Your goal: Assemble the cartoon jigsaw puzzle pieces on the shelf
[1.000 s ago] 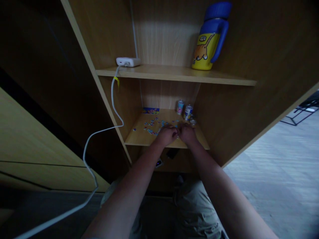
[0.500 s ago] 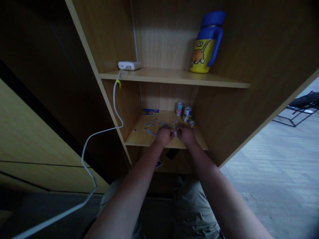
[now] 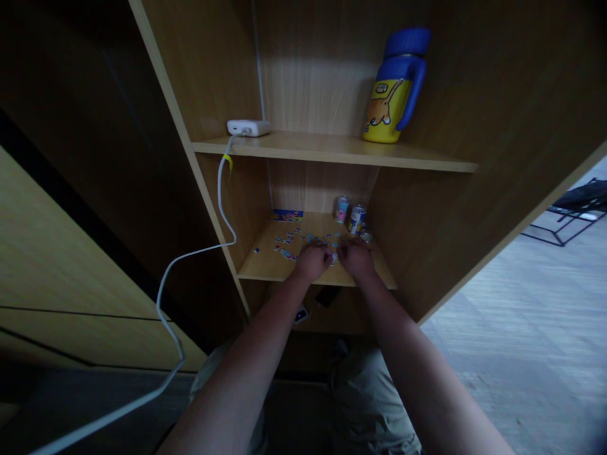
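Between L grip (image 3: 313, 258) and R grip (image 3: 356, 255), at the lower shelf (image 3: 265, 269), is a small pale puzzle pc (image 3: 334, 258), held or resting, can't tell which; more loose pcs (image 3: 287, 254) lie left of L grip. Fingers curled on both; gap and any hold unclear. Pcs prob. light, stiff, thin, tabs easily bent: best pinched at opp. edges. Fingertips and anything under the grips hidden; prints too small to read.

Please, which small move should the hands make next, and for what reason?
Perhaps the right hand should edge toward the pale jigsaw piece beside the left hand: it shows in the narrow gap between both hands, while other jigsaw pieces lie scattered on the shelf. Whether either hand already grips one, I cannot tell.
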Demonstrator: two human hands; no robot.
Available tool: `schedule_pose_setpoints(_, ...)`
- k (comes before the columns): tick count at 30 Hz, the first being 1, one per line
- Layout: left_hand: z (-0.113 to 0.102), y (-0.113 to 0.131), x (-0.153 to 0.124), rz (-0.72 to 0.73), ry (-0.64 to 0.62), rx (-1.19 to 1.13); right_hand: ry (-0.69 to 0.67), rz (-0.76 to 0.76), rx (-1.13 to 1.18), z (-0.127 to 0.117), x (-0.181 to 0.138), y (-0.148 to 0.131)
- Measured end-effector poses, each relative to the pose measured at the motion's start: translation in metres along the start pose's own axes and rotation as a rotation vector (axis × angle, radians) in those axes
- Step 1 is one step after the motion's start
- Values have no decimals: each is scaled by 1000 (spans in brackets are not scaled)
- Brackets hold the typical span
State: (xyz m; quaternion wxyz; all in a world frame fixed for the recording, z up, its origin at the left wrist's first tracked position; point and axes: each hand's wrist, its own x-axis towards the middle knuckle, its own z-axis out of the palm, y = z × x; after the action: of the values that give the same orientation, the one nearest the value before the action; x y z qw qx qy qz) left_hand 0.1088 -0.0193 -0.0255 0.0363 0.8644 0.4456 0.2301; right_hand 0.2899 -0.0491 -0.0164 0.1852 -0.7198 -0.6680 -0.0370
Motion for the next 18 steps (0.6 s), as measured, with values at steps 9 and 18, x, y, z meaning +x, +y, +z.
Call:
schedule_pose_setpoints(9,1,0,-1,11,-2,-10,-34,-39,14,1,5,4)
schedule_pose_setpoints(18,-2,4,-3,12,-24,20,46,11,-14,-1,-2,-1)
